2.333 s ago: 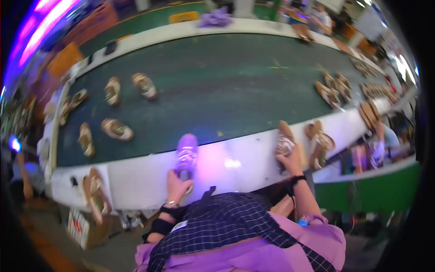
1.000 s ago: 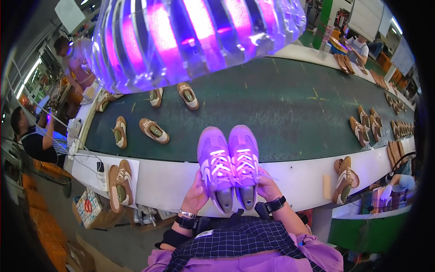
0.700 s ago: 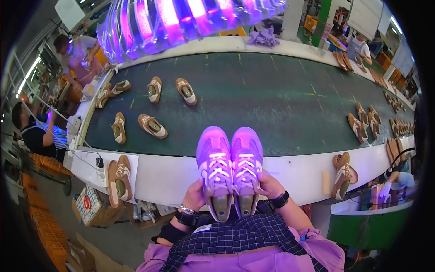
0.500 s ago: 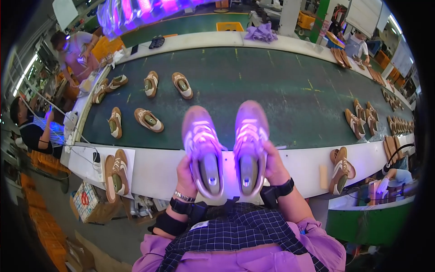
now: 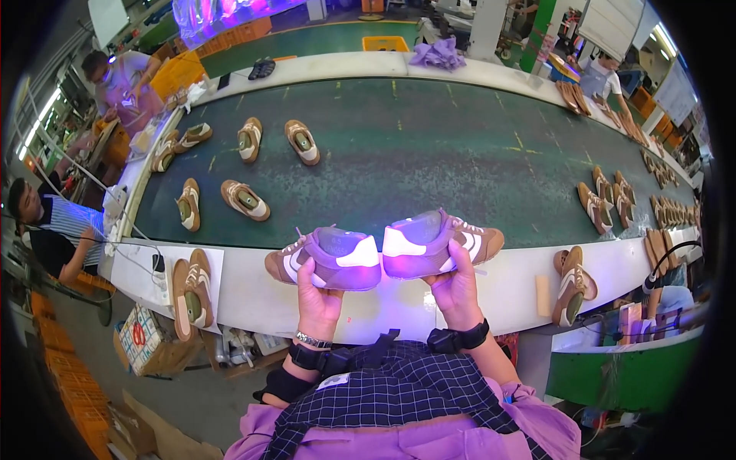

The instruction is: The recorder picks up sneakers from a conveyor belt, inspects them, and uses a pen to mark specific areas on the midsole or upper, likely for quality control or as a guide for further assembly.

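Observation:
My left hand is closed on a brown sneaker with white side stripes and a white heel patch, its toe pointing left. In my right hand is the matching sneaker, toe pointing right. The two heels nearly meet in the middle, above the white edge of the table, under a purple glow. My thumbs press on the sides of the shoes; the other fingers are mostly hidden beneath. Grey-green insoles or inserts show inside both openings.
Beyond lies a green belt with several sneakers at left and right. On the white ledge stand a sneaker with a sole at left and another sneaker at right. Co-workers sit at both sides.
Both sneakers have turned from toes pointing away to toes pointing outward, heels together. They now show their sides and heels, and my hands have shifted to grip from below.

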A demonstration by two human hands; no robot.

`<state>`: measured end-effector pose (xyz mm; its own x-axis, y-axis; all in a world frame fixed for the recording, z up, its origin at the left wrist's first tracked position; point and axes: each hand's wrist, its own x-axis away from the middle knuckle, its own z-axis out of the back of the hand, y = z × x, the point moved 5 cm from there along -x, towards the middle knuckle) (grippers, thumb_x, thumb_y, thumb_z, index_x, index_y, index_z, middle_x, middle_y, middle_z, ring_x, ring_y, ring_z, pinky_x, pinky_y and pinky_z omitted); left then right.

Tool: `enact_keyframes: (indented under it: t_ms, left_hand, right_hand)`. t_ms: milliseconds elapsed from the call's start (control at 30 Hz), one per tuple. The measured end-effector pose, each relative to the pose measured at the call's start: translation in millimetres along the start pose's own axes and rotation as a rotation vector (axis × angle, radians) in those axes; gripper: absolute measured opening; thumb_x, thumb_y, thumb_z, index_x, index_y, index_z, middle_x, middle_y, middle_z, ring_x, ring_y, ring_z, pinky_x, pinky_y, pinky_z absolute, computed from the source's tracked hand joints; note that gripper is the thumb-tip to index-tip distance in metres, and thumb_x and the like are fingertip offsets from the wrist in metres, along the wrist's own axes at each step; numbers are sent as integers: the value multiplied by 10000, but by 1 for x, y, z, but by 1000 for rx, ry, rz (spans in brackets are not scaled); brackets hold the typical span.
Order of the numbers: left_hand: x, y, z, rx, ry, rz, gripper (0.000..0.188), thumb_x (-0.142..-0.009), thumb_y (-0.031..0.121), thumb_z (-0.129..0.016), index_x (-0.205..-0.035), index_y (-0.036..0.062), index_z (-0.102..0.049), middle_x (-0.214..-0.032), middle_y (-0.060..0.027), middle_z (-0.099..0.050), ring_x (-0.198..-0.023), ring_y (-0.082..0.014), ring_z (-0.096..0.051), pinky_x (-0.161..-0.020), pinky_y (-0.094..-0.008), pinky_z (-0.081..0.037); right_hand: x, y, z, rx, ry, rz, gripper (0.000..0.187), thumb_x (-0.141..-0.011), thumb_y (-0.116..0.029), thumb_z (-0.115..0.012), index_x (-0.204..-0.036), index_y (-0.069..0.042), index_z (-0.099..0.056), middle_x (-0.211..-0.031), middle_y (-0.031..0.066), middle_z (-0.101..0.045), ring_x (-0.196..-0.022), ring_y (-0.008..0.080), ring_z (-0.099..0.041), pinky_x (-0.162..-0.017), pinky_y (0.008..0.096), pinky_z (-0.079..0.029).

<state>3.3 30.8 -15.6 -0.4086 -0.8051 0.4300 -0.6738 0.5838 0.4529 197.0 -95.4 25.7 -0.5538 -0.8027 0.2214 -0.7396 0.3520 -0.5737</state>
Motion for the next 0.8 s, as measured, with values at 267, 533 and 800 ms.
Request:
enact_keyframes:
  t_ms: [267, 533, 800]
  left_hand:
    - [3, 4, 3, -34, -23, -30, 559, -797, 360, -626, -1268, 106, -465, -1242, -60, -535, -1134, -233, -529, -959, -404, -460]
    - [5, 5, 8, -55, 16, -40, 565, -799, 372, -619, -1272, 106, -462, -1247, -60, -531, -1135, -236, -529, -956, -406, -462]
    - [7, 6, 11, -31, 17, -36, 483, -838, 349, -576, -1244, 103, -486, -1214, -51, -558, -1105, -213, -547, -938, -378, -469]
  right_hand:
    - [12, 10, -3, -6, 19, 6, 431, -891, -259, -556, -1258, -62, -444, -1185, 87, -563, -1058, 210, -589, -842, 379, -544]
    - [12, 16, -2, -2, 18, -1, 435, -885, -254, -566, -1258, -68, -441, -1167, 84, -571, -1036, 204, -598, -827, 369, -548]
    - [13, 21, 1, 14, 11, -15, 434, -886, -254, -564, -1259, -71, -439, -1169, 78, -567, -1037, 204, -597, -828, 373, -544]
